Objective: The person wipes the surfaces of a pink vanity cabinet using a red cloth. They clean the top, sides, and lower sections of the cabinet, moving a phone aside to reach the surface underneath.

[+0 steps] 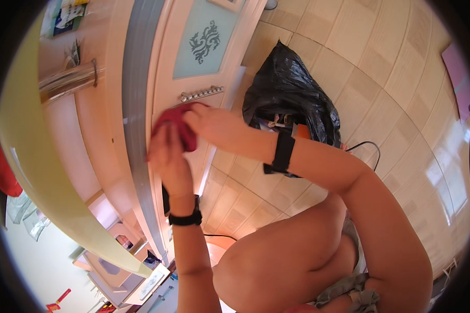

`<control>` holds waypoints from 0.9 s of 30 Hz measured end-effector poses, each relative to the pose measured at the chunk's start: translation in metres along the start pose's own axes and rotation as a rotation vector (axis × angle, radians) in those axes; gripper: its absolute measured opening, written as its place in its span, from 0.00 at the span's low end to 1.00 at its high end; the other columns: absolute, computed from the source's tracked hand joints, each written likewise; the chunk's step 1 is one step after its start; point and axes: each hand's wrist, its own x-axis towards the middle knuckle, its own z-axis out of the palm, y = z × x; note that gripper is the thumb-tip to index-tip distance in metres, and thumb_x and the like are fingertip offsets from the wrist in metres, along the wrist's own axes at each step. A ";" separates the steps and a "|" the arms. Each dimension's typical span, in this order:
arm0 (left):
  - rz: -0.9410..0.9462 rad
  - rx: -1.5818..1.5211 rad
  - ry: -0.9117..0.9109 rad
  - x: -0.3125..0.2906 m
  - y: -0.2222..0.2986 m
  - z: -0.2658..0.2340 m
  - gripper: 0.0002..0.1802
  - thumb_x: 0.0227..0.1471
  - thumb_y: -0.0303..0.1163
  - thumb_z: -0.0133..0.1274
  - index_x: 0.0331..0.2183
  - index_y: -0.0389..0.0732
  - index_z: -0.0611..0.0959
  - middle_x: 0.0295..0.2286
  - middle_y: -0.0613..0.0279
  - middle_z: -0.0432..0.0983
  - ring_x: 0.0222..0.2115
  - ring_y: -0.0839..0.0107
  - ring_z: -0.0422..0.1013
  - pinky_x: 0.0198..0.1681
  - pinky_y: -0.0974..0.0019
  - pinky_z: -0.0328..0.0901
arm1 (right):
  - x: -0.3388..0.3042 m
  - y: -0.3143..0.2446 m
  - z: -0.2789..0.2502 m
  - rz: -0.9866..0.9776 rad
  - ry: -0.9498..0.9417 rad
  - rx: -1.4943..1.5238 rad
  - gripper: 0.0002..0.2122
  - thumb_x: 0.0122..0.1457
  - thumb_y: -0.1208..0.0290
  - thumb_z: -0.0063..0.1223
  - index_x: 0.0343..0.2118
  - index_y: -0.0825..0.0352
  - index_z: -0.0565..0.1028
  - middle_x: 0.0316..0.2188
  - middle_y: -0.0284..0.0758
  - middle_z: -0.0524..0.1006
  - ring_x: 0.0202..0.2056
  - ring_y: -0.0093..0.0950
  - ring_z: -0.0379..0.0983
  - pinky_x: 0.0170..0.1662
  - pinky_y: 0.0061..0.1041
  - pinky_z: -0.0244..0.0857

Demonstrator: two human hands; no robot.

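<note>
A dark red cloth is bunched up against the pale cabinet front, just below a row of small round metallic knobs. From above right, my right hand grips the cloth with its fingers curled into it. My left hand is on the cloth's near side, fingers pressed onto it. Part of the cloth is hidden by both hands. Each wrist wears a black band. The cabinet door has a frosted panel with a dark scroll ornament.
On the tiled floor, right of the cabinet, stands an open black plastic bag with mixed items inside. A dark cord lies beside it. At left are a grey cabinet edge, shelves and a yellow-green curved edge. My bare knee is below.
</note>
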 end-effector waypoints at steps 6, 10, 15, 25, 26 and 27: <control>-0.159 0.054 0.229 0.038 0.006 -0.025 0.23 0.43 0.13 0.47 0.45 0.34 0.75 0.47 0.51 0.65 0.46 0.54 0.64 0.49 0.58 0.59 | 0.061 -0.025 -0.043 0.028 0.143 0.136 0.10 0.48 0.75 0.47 0.36 0.63 0.67 0.35 0.35 0.70 0.34 0.35 0.72 0.29 0.28 0.69; -0.044 0.009 0.072 0.026 0.002 -0.009 0.26 0.43 0.14 0.47 0.48 0.35 0.73 0.47 0.52 0.66 0.46 0.56 0.62 0.50 0.58 0.57 | 0.049 0.007 -0.045 -0.087 0.083 0.010 0.10 0.47 0.74 0.48 0.36 0.61 0.70 0.35 0.31 0.71 0.37 0.33 0.71 0.34 0.28 0.69; -0.170 -0.160 0.070 0.036 0.023 -0.001 0.21 0.49 0.15 0.44 0.47 0.33 0.71 0.42 0.48 0.69 0.44 0.51 0.63 0.50 0.59 0.59 | 0.051 0.010 -0.053 0.082 0.015 0.132 0.11 0.48 0.78 0.47 0.36 0.64 0.68 0.29 0.37 0.73 0.34 0.39 0.71 0.32 0.29 0.66; -0.144 -0.366 -0.023 0.058 0.025 0.008 0.24 0.40 0.14 0.46 0.45 0.33 0.74 0.43 0.51 0.69 0.43 0.52 0.65 0.47 0.58 0.61 | 0.032 0.063 -0.030 0.353 0.018 0.356 0.13 0.48 0.82 0.47 0.37 0.64 0.66 0.30 0.45 0.74 0.35 0.47 0.70 0.35 0.36 0.63; -0.138 -0.381 -0.032 0.061 0.023 0.003 0.24 0.40 0.14 0.46 0.44 0.33 0.74 0.42 0.51 0.70 0.42 0.52 0.65 0.46 0.58 0.61 | 0.033 0.063 -0.028 0.351 0.026 0.374 0.13 0.48 0.82 0.47 0.37 0.64 0.66 0.30 0.45 0.74 0.36 0.48 0.70 0.35 0.36 0.63; -0.132 -0.393 -0.056 0.066 0.023 0.000 0.23 0.40 0.14 0.46 0.44 0.33 0.75 0.42 0.51 0.70 0.42 0.52 0.66 0.46 0.58 0.61 | 0.032 0.063 -0.028 0.349 0.034 0.392 0.13 0.48 0.83 0.47 0.38 0.64 0.66 0.31 0.45 0.74 0.36 0.48 0.70 0.35 0.36 0.62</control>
